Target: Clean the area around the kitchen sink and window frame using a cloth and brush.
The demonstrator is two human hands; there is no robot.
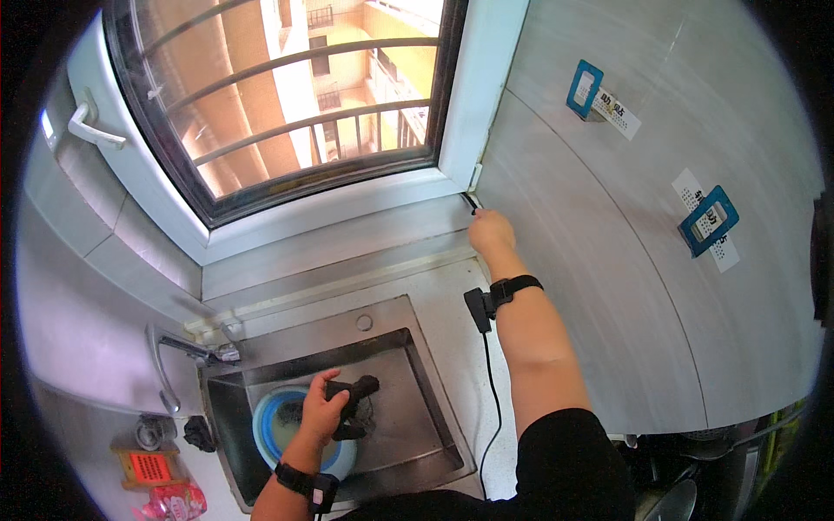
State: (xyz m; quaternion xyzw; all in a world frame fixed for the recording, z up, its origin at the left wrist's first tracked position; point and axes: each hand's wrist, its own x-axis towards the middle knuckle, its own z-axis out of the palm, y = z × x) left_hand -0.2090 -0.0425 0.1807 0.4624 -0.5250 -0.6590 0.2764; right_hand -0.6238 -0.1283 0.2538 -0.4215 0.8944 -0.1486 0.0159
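Note:
My right hand reaches to the far right corner of the window sill. It grips a slim black object, whose tip meets the corner below the white window frame; its exact kind is hidden. Over the stainless steel sink, my left hand holds a dark, lumpy object between thumb and fingers; it looks like a wet black cloth, but I cannot tell for sure. Beneath that hand sits a round blue-and-white basin with cloudy liquid, partly covered by the hand and wrist.
A faucet stands left of the sink. Beside it lie a black lump, a glass jar, an orange slotted holder and a pink-red package. A wrist-strap cable trails over the counter. Blue hooks stick to the tiled wall.

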